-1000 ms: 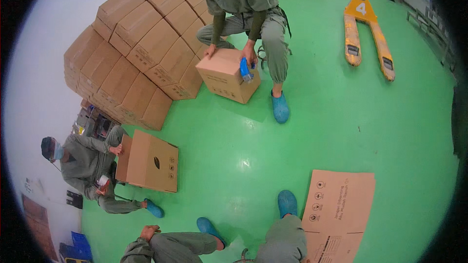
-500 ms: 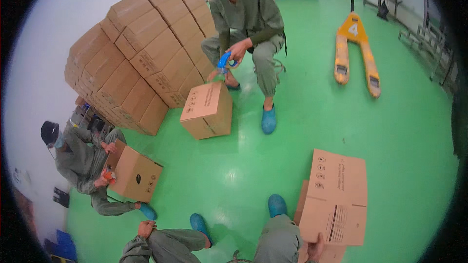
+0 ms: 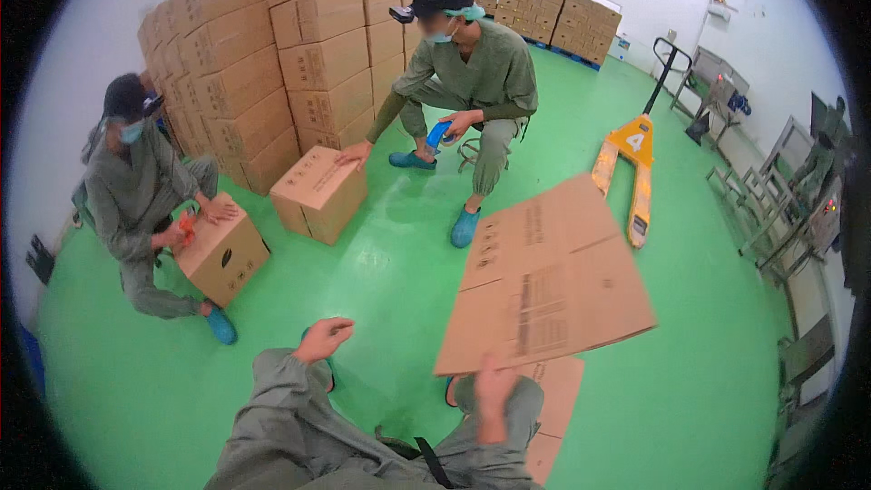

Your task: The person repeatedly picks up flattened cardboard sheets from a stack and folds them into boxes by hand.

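A folded-flat cardboard box (image 3: 553, 281) is held up at its near edge by my right hand (image 3: 494, 390), whose fingers are closed on it. It tilts in front of my right knee. Over my left knee, my left hand (image 3: 325, 339) is open and holds nothing, its fingers stretched toward the right. More flat cardboard (image 3: 555, 390) lies on the floor beside my right leg, partly hidden by the box and my leg.
A co-worker ahead touches a closed carton (image 3: 318, 195) and holds a blue tape dispenser (image 3: 438, 138). Another at the left handles a carton (image 3: 224, 254) with an orange tape dispenser (image 3: 187, 227). Stacked cartons (image 3: 318, 54) stand behind them; a yellow pallet jack (image 3: 631, 154) stands at the right.
My right hand has lifted the flat box from beside my leg, up and leftward. My left hand has come off my knee and moved forward. The left co-worker's carton now has its top pressed flat.
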Demonstrator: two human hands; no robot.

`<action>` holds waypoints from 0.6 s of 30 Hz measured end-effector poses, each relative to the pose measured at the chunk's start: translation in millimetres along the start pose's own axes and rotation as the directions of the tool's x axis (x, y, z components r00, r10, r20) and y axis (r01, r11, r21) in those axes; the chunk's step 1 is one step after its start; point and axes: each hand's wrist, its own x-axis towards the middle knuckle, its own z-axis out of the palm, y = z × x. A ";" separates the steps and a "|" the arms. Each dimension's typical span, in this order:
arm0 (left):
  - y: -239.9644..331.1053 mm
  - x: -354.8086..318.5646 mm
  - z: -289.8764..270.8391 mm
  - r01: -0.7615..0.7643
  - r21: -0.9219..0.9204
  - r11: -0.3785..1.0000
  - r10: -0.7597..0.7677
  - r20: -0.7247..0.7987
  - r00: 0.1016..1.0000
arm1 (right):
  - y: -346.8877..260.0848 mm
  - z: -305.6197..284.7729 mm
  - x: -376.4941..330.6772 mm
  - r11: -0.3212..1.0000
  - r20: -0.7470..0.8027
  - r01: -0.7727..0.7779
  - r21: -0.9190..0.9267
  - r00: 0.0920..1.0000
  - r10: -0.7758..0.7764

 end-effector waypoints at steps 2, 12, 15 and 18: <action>8.9 26.1 18.9 0.134 -0.163 0.978 -0.108 0.158 0.982 | 34.7 39.2 -63.3 0.943 0.044 0.165 -0.290 0.986 -0.160; -85.8 100.0 103.7 0.292 -0.376 0.879 -0.358 -0.119 0.926 | 131.5 97.7 -111.5 0.790 0.601 -0.353 -0.501 0.515 0.612; -90.2 107.8 125.7 0.057 -0.598 0.800 -0.126 -0.075 0.989 | 76.0 123.2 -93.4 0.848 0.753 -0.489 -0.203 0.476 0.455; -66.6 123.9 169.3 0.008 -0.359 0.933 -0.070 -0.160 0.985 | 52.9 135.5 -85.5 0.968 0.677 0.123 -0.221 0.734 0.061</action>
